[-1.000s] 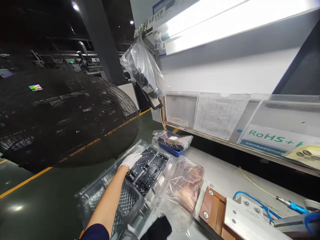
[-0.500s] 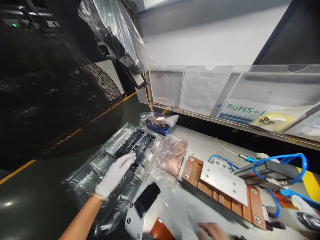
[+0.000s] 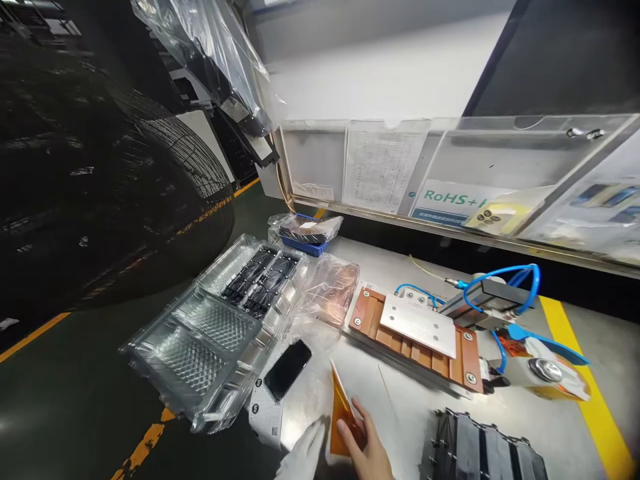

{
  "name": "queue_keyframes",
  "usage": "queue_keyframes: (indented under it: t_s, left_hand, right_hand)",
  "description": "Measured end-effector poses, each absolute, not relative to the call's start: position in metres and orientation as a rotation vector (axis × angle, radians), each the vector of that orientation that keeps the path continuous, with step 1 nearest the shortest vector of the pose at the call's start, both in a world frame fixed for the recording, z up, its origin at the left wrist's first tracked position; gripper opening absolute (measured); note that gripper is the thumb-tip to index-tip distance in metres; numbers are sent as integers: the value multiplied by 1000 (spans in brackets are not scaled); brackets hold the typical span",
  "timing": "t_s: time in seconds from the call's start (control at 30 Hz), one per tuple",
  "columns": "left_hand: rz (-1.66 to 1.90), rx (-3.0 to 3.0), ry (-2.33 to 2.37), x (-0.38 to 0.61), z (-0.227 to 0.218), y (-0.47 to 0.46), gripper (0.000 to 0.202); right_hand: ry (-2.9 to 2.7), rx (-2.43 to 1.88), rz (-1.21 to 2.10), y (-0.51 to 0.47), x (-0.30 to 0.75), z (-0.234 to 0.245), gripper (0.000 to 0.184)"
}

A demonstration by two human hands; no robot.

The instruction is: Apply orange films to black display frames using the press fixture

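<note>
My right hand, bare, pinches an amber film sheet near the bottom edge of the view. The thumb lies on the sheet's face, and the sheet stands tilted with its pointed corner up. Just left of it is my left hand in a white glove, its fingers stretched out beside the sheet's lower edge. Whether the glove touches the sheet I cannot tell. A black phone lies above the gloved hand. At lower right stands a black-and-grey ribbed part, cut off by the frame.
A clear plastic tray on the left holds black lattice parts. Beside it lies a plastic bag with copper-coloured contents. A brown fixture with a metal plate, blue air hoses and a bottle occupy the right.
My left hand has left the tray and come down to the right, beside the amber sheet. My right hand has moved left and now grips that sheet, which is raised. The view has shifted right.
</note>
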State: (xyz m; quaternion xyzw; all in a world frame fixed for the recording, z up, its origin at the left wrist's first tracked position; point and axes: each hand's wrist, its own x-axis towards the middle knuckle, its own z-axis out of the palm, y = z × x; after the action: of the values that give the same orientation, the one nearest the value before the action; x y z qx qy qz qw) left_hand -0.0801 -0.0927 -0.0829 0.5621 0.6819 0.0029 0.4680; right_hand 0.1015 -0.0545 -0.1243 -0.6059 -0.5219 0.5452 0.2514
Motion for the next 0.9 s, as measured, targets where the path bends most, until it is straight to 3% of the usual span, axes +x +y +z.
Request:
queue_keyframes:
  t_s: [0.13, 0.3, 0.47, 0.6, 0.77, 0.9]
  left_hand:
    - [199, 1693, 1730, -55, -93, -77, 56]
    - [569, 2078, 1581, -53, -39, -43, 43]
    - [672, 2023, 1705, -57, -2, -14, 30]
    - [694, 2224, 1493, -58, 5, 0, 24]
    - [647, 2289, 1265, -54, 7, 11, 19]
    - [662, 2131, 1267, -44, -3, 8, 13]
  right_hand:
    - [-1144, -1674, 1632, -54, 76, -92, 68]
    - [-1072, -1621, 1630, -29, 93, -42, 65]
    - [-1645, -1500, 868, -11, 117, -9, 42]
    - [-1994, -1207, 403, 0, 120, 11, 38]
    - [-1944, -1228, 573, -3, 115, 13, 29]
    - [-1448, -1521, 919, -18, 110, 5, 14]
